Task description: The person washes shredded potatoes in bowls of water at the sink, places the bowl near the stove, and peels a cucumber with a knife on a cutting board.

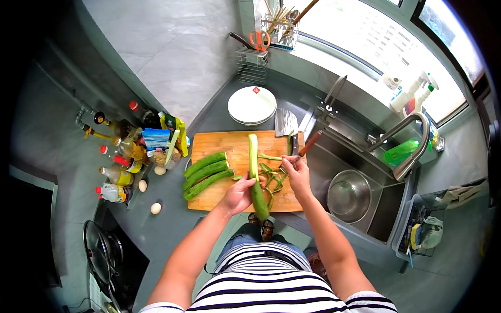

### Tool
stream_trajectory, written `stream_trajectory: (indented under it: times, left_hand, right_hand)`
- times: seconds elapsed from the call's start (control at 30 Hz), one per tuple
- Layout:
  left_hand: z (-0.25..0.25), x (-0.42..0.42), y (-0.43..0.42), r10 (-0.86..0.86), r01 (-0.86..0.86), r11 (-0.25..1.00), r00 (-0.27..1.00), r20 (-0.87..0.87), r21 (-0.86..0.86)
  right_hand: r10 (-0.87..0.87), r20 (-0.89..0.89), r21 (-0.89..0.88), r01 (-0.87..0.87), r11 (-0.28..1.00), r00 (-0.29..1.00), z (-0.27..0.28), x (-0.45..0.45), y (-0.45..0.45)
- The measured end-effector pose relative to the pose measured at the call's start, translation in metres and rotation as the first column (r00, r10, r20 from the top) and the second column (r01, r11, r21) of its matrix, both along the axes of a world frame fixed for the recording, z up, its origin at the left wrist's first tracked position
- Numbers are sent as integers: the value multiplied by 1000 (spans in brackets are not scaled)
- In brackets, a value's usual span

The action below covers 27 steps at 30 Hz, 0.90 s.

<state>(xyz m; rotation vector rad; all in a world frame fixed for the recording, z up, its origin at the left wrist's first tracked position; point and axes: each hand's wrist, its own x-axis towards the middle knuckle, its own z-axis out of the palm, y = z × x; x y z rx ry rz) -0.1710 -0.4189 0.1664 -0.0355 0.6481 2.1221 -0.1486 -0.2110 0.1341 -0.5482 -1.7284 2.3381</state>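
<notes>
One long green vegetable in the left hand, above the cutting board. Left thumb and fingers close round its middle: pale flesh beyond the grip, dark green skin on the near part. Long axis runs away from the body, far end leaning slightly left, near end over the board's near edge.

Right hand just to the right of it, apart from the skin. Fingers pinched on a tool with a red-brown handle, probably a peeler; handle points away and to the right. Working end partly hidden by fingers. Left hand is the nearer of the two, being on the vegetable itself.

Green peelings lie scattered between the hands. Three whole-looking green vegetables side by side at the board's left. Cleaver at the far right corner; stacked plates beyond the board.

Writing: small red diamond mark on the top plate, too small to read. Bottle labels at left, a yellow packet and a blue-and-white packet carry print; no brand legible. Spray bottle by the window, label likewise unreadable.
</notes>
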Motion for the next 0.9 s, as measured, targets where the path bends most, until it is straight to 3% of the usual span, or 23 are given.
stream_trajectory:
  times: [0.1,0.2,0.23,0.33,0.37,0.47,0.5,0.6,0.67,0.73,0.77,0.87,0.9]
  left_hand:
    - [-6,-6,15,94,-104,992,987,-128,-76]
    - [-2,-14,28,205,-235,964,954,-218,-122]
    - [1,-18,29,208,-232,968,954,-218,-93]
    - [18,-24,30,164,-185,980,957,-240,-67]
    - [23,-27,25,75,-99,994,931,-357,-48]
    - [48,-48,1,-209,248,900,967,-146,358]
    - [60,-49,-7,-238,252,939,967,-88,234]
    - [59,-65,-19,-393,333,865,914,95,375]
    - [51,-71,-19,-454,333,858,848,274,391]
    - [48,-70,-19,-470,476,873,879,-82,106]
    - [47,-72,-16,-477,476,878,862,169,52]
    - [14,-76,-7,-508,506,858,861,-4,-82]
    - [22,-69,-2,-434,426,880,901,5,-210]
  right_hand:
    - [30,219,-152,4,988,975,22,9,-7]
    - [68,202,-574,62,816,977,20,16,-15]
    - [121,295,-604,87,792,948,32,21,-18]
    - [205,135,-754,-34,656,969,21,16,-18]
    - [140,126,-743,0,670,982,15,9,-18]
    - [99,29,-707,-49,705,995,4,-12,1]
    - [77,44,-672,-28,740,996,10,-20,7]
    - [163,-94,-475,-188,860,982,13,-38,18]
    - [163,-42,-392,-166,905,986,31,-50,11]
    - [194,-31,-290,-194,937,981,32,-61,7]
    - [163,-36,-260,-167,951,986,28,-65,3]
    - [103,-92,165,-87,982,990,25,-65,-19]
    - [102,-67,134,-92,987,993,30,-60,-32]
